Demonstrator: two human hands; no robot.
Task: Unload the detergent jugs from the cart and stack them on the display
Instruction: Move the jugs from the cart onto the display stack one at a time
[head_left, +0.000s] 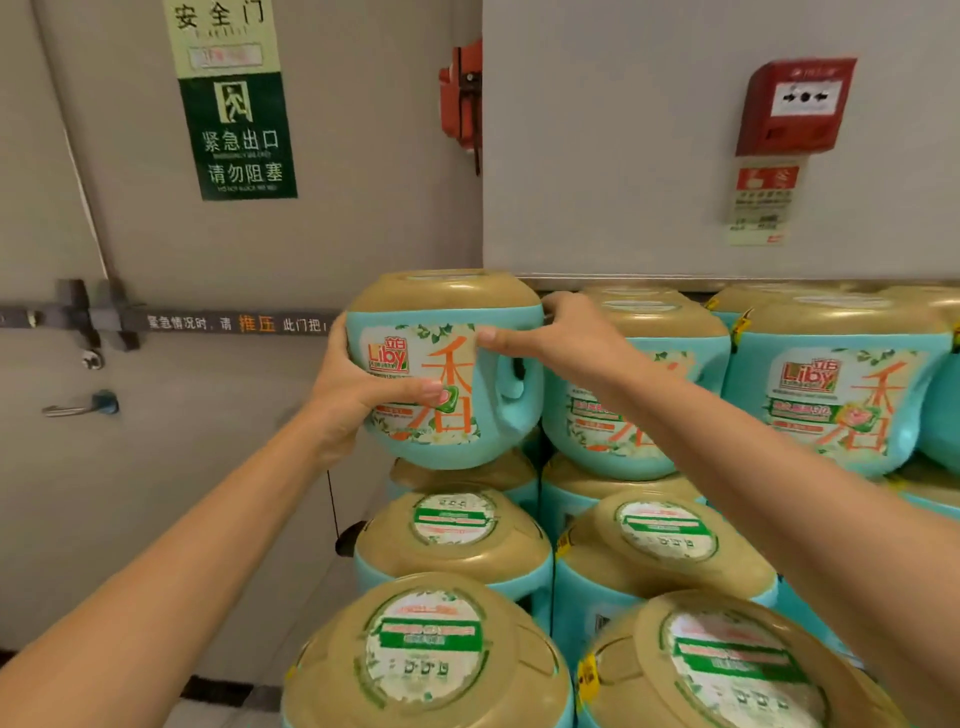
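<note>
A teal detergent jug (447, 332) with a gold cap and a Liby label sits at the top left of the stacked display. My left hand (358, 384) grips its left side, thumb across the label. My right hand (550, 338) holds its upper right edge, fingers curled behind the cap and thumb on the front. Beside it to the right stand more jugs (831, 384) of the same kind. Lower rows of jugs (457, 540) step down toward me, gold caps up. The cart is out of view.
A grey emergency exit door (156, 415) with a push bar (171, 322) and a lever handle (78, 406) stands left of the stack. A grey wall behind carries a red fire alarm box (795, 104). The nearest jugs (431, 654) fill the bottom of the view.
</note>
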